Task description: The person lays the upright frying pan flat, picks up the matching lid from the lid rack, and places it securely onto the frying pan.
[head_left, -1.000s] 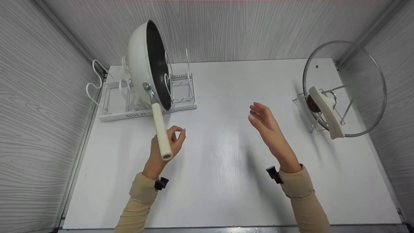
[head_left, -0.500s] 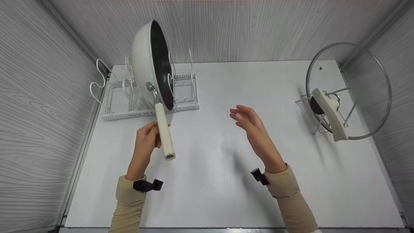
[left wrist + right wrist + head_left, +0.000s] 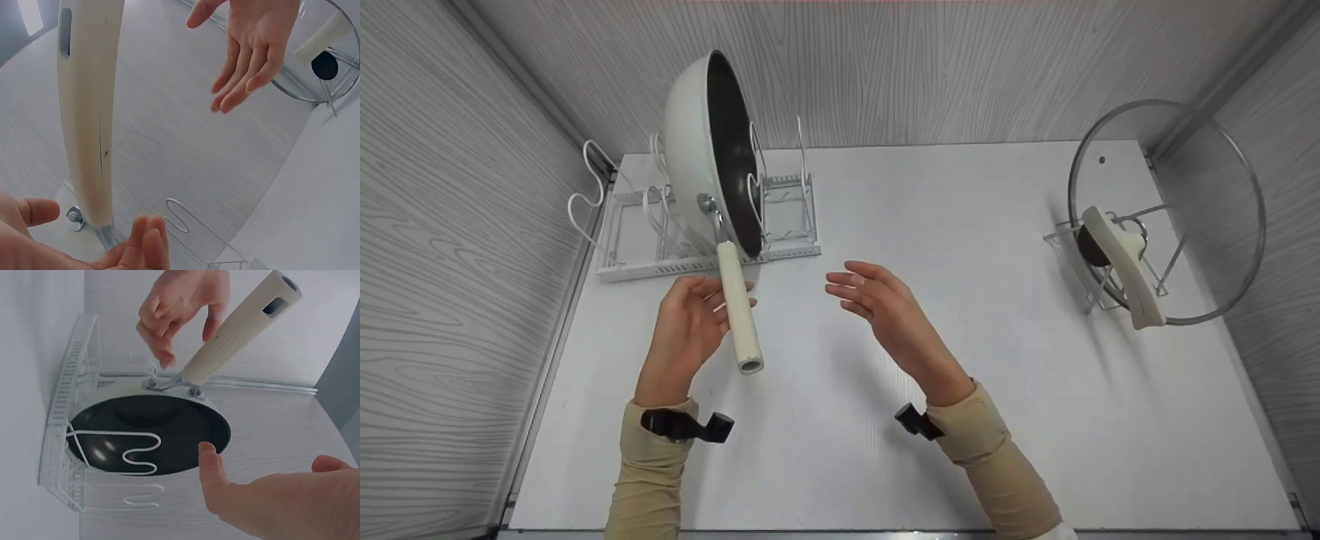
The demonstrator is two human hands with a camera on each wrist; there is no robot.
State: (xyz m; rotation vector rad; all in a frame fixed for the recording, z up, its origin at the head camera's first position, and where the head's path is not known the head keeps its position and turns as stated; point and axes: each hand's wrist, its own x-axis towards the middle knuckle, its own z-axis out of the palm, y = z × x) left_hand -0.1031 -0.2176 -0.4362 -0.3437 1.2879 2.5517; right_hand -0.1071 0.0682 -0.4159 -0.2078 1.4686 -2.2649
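A deep frying pan (image 3: 686, 150), cream outside and dark inside, stands on its side in a white wire rack (image 3: 660, 268). Its cream handle (image 3: 740, 315) points toward the front of the table. My left hand (image 3: 679, 341) is at the handle's left, with the fingers reaching beneath it. In the left wrist view the thumb and fingers (image 3: 149, 244) lie apart on either side of the handle's pan end. My right hand (image 3: 898, 324) hovers over the table right of the handle, fingers loosely bent and holding nothing.
At the right, a clear glass lid (image 3: 1252, 217) with a metal rim and a cream grip (image 3: 1129, 270) leans upright in a small wire stand (image 3: 1166, 262). Grey wood-patterned panels (image 3: 960, 67) enclose the back and both sides of the white table (image 3: 1072, 435).
My right hand has moved left toward the pan handle. My left hand has shifted slightly left, and its fingers have uncurled beneath the handle. Pan and lid stay in place.
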